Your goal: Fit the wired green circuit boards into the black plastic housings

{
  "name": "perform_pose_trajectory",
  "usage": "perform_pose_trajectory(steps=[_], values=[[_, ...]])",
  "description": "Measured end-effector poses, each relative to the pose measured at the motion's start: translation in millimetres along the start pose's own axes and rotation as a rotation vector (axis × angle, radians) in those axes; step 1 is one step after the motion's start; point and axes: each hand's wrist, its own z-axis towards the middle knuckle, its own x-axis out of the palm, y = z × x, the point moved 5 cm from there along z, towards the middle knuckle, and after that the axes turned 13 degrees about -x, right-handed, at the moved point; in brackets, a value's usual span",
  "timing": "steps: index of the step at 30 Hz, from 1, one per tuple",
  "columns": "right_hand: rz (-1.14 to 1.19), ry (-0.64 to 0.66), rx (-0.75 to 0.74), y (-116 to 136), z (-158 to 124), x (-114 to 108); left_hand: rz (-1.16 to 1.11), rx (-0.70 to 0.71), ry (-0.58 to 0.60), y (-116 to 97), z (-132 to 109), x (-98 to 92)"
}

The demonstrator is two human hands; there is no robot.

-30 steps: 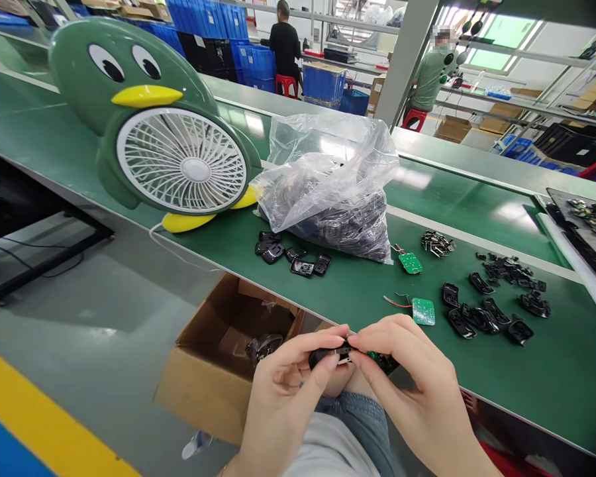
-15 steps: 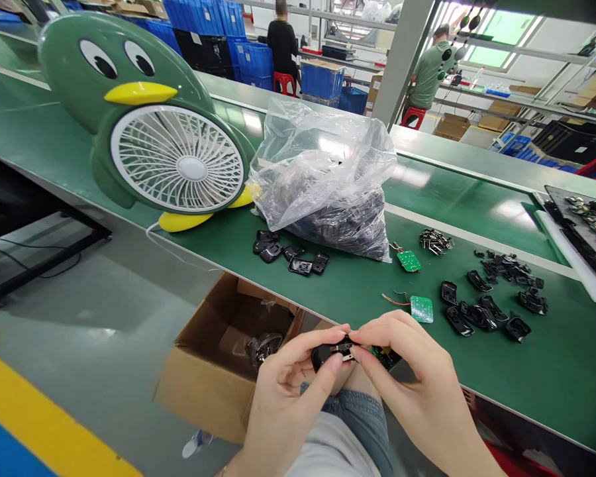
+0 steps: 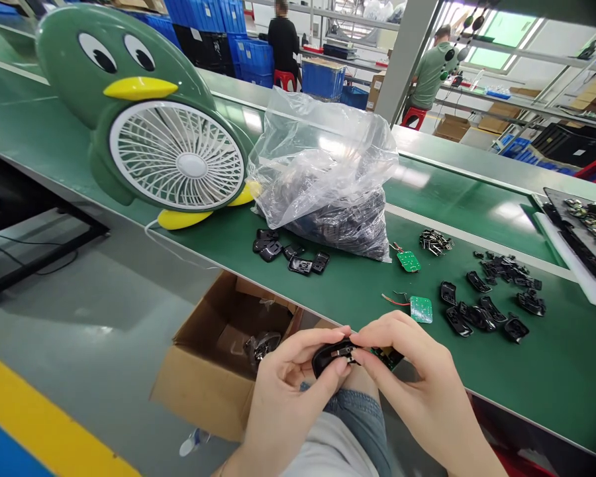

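Above my lap, my left hand (image 3: pixel 291 384) grips a small black plastic shell (image 3: pixel 320 362) between thumb and fingers, its hollow side up. Small metal contact pieces (image 3: pixel 342 352) show inside the shell. My right hand (image 3: pixel 417 371) pinches the shell's right end, fingertips against the metal there. Beneath the right fingers a green circuit board (image 3: pixel 390 358) is partly visible; how it is held is hidden. Nearest on the bench are another green circuit board (image 3: pixel 421 309) with thin wires and several curved black shells (image 3: pixel 479 316).
A green penguin-shaped fan (image 3: pixel 149 119) stands left on the bench. Beside it are a clear plastic bag (image 3: pixel 328 179) of dark parts and several black covers (image 3: pixel 271 250). Metal pieces (image 3: pixel 436 242) lie right. An open cardboard box (image 3: pixel 203 391) sits below the bench edge.
The black shell has tilted slightly in my hands, and my right thumb and finger have shifted a little at its right end. The things on the bench stay put.
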Motion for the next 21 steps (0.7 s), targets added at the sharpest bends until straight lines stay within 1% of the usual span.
perform_pose_trajectory(steps=[6, 10, 17, 21], values=[[0.017, -0.017, -0.002, 1.3, 0.0, -0.7, 0.022, 0.038, 0.001, -3.5, -1.1, -1.8], [0.022, -0.011, 0.006, 2.6, 0.0, -0.3, 0.075, 0.093, 0.000, -6.2, -3.8, -2.1], [0.005, -0.011, -0.039, 6.5, 0.5, 0.3, -0.027, 0.062, 0.000, -4.3, -4.5, -0.3], [0.021, 0.005, -0.020, 7.7, 1.1, 0.4, -0.005, 0.108, -0.010, -6.1, -5.8, 0.1]])
